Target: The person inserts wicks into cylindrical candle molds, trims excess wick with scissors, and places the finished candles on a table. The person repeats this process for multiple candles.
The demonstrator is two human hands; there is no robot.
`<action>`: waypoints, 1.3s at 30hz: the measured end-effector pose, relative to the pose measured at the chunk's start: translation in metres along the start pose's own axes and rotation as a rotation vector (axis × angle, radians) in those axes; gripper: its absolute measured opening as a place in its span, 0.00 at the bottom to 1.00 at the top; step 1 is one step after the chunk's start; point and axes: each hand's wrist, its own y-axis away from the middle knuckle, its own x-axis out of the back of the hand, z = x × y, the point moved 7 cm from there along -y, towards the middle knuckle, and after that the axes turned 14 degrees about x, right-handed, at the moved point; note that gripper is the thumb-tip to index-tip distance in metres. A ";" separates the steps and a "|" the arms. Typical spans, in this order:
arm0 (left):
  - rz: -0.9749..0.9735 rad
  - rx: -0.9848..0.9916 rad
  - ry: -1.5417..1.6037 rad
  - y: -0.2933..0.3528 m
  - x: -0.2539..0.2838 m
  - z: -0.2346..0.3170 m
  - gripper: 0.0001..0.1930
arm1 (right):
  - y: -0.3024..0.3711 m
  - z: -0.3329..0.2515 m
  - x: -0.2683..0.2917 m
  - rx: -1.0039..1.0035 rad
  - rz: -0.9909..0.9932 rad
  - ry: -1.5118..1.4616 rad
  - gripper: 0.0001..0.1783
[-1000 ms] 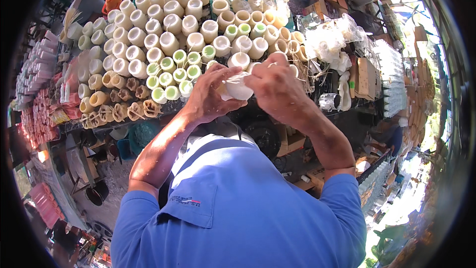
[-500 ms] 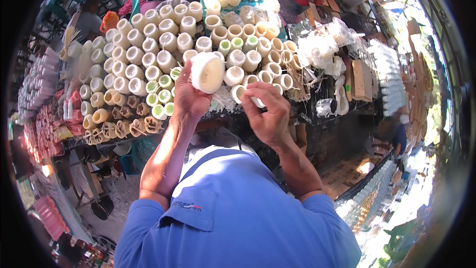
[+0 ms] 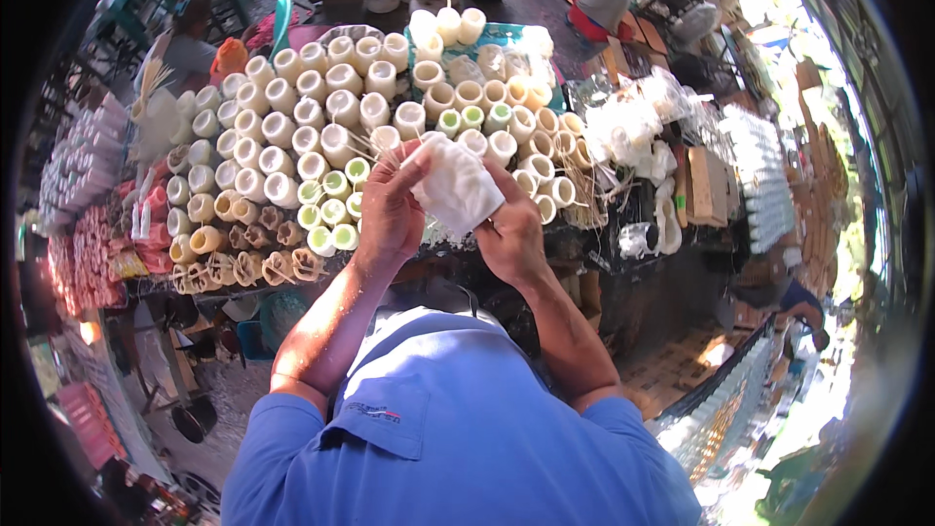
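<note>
Between my two hands, above the near edge of the candle-covered table, is a crumpled white cloth (image 3: 456, 185). My left hand (image 3: 393, 209) grips its left side, thumb on top. The fingers of my right hand (image 3: 510, 234) are closed on its lower right corner. Whether a candle sits under the cloth is hidden. Right behind my hands stand rows of cream-white candles (image 3: 337, 144), many with hollowed tops. Several green-centred candles (image 3: 333, 209) are just left of my left hand. Thin pale strands stick out beside that hand.
Brown-patterned candles (image 3: 248, 268) line the table's front left edge. Pink bundles (image 3: 83, 258) are stacked farther left. On the right lie a heap of white plastic (image 3: 633, 117), a wooden block (image 3: 708, 185) and stacked white cups (image 3: 760, 166). Other people are at the far left, far right and back.
The round white candle that my left hand held up is no longer visible. My right hand has come up and in, and both hands now hold the white cloth. The view has tilted slightly.
</note>
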 end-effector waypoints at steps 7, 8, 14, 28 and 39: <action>-0.058 -0.030 -0.018 0.004 0.010 0.002 0.18 | 0.047 0.016 -0.009 -0.275 0.005 -0.338 0.14; -0.033 -0.035 -0.017 0.003 0.014 0.001 0.18 | 0.049 0.018 -0.011 -0.268 -0.005 -0.332 0.13; 0.022 -0.020 -0.011 -0.004 0.023 -0.012 0.17 | 0.082 0.039 -0.028 -0.448 0.265 -0.868 0.27; 0.325 0.026 -0.690 -0.093 0.009 -0.051 0.22 | 0.038 0.176 0.004 -0.781 0.518 -0.831 0.27; 0.597 0.118 -0.635 -0.117 0.049 -0.050 0.19 | -0.185 0.528 0.014 -0.665 -0.002 0.271 0.25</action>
